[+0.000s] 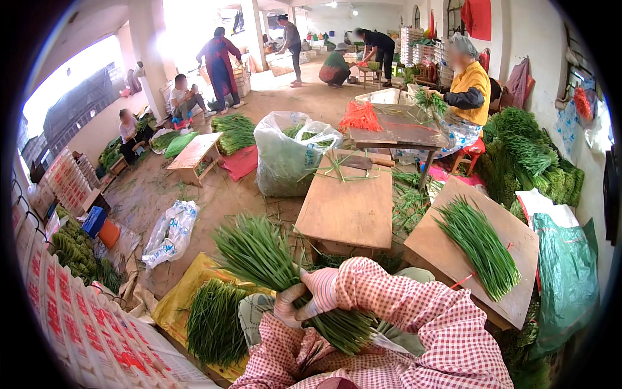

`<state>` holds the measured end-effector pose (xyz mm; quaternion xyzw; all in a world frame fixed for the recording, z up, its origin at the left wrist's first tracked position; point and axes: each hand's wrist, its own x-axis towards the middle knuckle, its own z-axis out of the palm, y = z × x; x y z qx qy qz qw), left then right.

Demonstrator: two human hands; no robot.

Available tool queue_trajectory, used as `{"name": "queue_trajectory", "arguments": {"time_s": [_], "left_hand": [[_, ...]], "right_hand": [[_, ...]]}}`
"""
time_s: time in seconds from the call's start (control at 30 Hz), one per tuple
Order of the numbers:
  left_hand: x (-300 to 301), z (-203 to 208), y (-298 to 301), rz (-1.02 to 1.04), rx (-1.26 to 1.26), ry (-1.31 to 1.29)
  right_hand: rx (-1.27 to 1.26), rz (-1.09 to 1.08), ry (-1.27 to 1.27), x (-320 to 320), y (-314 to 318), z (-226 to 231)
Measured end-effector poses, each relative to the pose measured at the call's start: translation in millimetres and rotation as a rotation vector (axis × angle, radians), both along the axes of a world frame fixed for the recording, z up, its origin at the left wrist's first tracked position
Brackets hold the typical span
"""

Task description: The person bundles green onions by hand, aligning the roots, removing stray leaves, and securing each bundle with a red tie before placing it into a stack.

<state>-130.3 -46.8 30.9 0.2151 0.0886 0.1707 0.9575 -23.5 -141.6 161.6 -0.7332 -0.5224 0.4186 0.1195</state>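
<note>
A thick bunch of long green chives (259,254) lies slantwise over my lap, its far end fanned out. Both hands are gloved. My left hand (289,306) is closed around the middle of the bunch from the left. My right hand (320,289) wraps it from above, close against the left. Another heap of chives (217,322) rests on a yellow sack (173,299) left of my knees. To the right, a wooden board (421,228) bears a bundle of chives (478,247), with red ties sticking out from under it.
Ahead stands a wooden table (346,211) with a cleaver (356,161). A large plastic bag (285,155) stands beyond it. White crates (97,324) line the left. A green sack (565,272) is at right. A person in yellow (472,87) sits at another table; several others work farther off.
</note>
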Motion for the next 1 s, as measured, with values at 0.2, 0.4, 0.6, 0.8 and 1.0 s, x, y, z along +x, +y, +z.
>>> {"name": "queue_trajectory", "arguments": {"time_s": [0.2,0.4,0.6,0.8,1.0], "left_hand": [[-8.1,24.3,10.9,0.291,-0.022,-0.143],[-2.2,32.0,27.3,0.369,0.003,-0.187],[-8.2,35.5,37.5,0.464,0.007,-0.137],[4.5,60.3,44.9,0.459,0.197,-0.258],[-1.5,48.7,74.5,0.326,0.026,-0.509]], "right_hand": [[0.539,-0.063,-0.017,16.1,-29.9,-16.9],[0.574,-0.03,0.268,13.9,-78.9,-47.3],[0.787,-0.157,0.109,5.8,-114.4,-50.5],[0.918,-0.554,0.091,5.2,-120.5,-39.2],[0.12,-0.151,-0.216,36.0,-170.5,-99.6]]}}
